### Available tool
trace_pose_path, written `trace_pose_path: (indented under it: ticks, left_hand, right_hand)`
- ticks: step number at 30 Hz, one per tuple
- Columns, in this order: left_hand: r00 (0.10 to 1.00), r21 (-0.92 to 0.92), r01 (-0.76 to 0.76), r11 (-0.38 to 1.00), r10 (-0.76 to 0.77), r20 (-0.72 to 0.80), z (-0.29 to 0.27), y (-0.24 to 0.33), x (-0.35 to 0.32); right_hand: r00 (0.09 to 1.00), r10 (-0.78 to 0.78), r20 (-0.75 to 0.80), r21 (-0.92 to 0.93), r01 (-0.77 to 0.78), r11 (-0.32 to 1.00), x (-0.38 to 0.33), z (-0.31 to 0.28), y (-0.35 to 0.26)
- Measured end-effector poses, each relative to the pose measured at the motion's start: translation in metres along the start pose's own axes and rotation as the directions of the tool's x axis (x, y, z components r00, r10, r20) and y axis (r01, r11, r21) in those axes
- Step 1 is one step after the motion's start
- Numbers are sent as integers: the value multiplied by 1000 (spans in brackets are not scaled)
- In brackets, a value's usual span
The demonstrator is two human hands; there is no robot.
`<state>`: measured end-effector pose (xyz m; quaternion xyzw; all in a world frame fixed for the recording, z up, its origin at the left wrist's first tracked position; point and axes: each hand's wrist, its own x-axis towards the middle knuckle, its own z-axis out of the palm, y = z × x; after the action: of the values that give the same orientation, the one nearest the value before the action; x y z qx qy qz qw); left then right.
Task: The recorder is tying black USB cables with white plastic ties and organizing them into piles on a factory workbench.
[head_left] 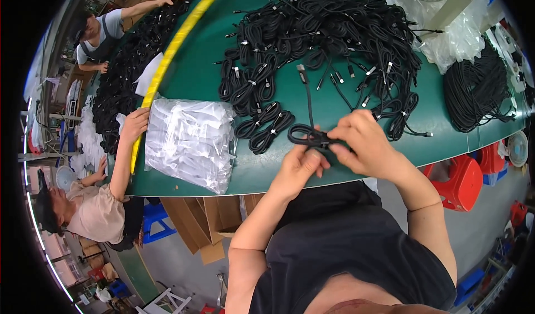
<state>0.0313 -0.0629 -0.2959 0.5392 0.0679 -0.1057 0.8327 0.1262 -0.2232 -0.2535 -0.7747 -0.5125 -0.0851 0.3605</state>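
Note:
A black USB cable (304, 134), looped into a small coil, is held between my two hands just above the table's near edge. One end of it stretches away from me to a metal plug (302, 73). My left hand (301, 169) pinches the coil from below with thumb and fingers. At the coil's right side my right hand (362, 141) grips with thumb and forefinger; whatever its fingertips cover is hidden. Several tied cable coils (267, 125) lie left of my hands. Beyond them spreads a large heap of black cables (334, 18) with loose plugs.
A clear bag of white pieces (189, 141) sits left on the green table (334, 172). Yellow tape (181, 35) separates another cable pile, where two people work. A thick black cable bundle (473, 91) lies right; a red stool (457, 183) stands below. Cardboard boxes (195, 219) are underneath.

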Motion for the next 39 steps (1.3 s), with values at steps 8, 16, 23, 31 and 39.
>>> trace_pose_path:
  ticks: [8,16,23,31,39]
  left_hand:
    - [953,-270,-297,916,269,-138,-13,2,2]
    - [969,-197,-247,949,240,-56,-14,-7,1]
    - [948,-275,-314,909,287,-136,-15,-6,3]
    - [971,-158,-235,959,226,-71,-17,4,2]
    - [973,-471,42,881,70,218,-25,13,5]
  right_hand:
    - [999,13,36,56,-15,998,-6,-2,-8]
    - [999,29,36,134,-33,990,1,2,-20]
    - [994,89,66,72,-94,993,-2,4,-18]
    - [997,74,-24,102,-71,992,11,0,-24]
    - [989,-145,-4,-246,140,959,10,0,-7]
